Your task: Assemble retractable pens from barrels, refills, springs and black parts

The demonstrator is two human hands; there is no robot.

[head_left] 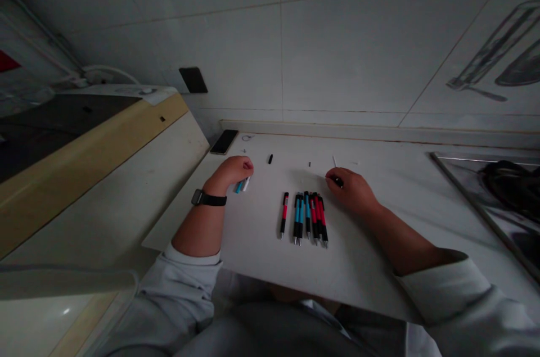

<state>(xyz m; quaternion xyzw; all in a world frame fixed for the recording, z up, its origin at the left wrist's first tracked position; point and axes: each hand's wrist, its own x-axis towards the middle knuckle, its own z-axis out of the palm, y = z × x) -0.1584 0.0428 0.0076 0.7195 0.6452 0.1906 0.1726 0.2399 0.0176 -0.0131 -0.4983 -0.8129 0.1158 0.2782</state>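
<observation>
My left hand (236, 170) has its fingers curled together at the left of the countertop. What they hold, if anything, is hidden. Just below its fingertips lie a blue pen barrel (239, 187) and a white pen piece (246, 183). My right hand (351, 189) is closed round a small black pen part (338, 181). Between the hands several blue-and-black pens (301, 216) and red-and-black pens (319, 219) lie side by side, tips toward me. A single red-and-black pen (284, 215) rests slightly apart on their left.
Behind the pens lie a short black piece (270, 159), a tiny dark part (309, 164) and a thin white stick (334, 161). A phone (224, 141) sits at the back left corner. At right is a metal-edged stove (458, 188); a tiled wall (337, 59) stands behind.
</observation>
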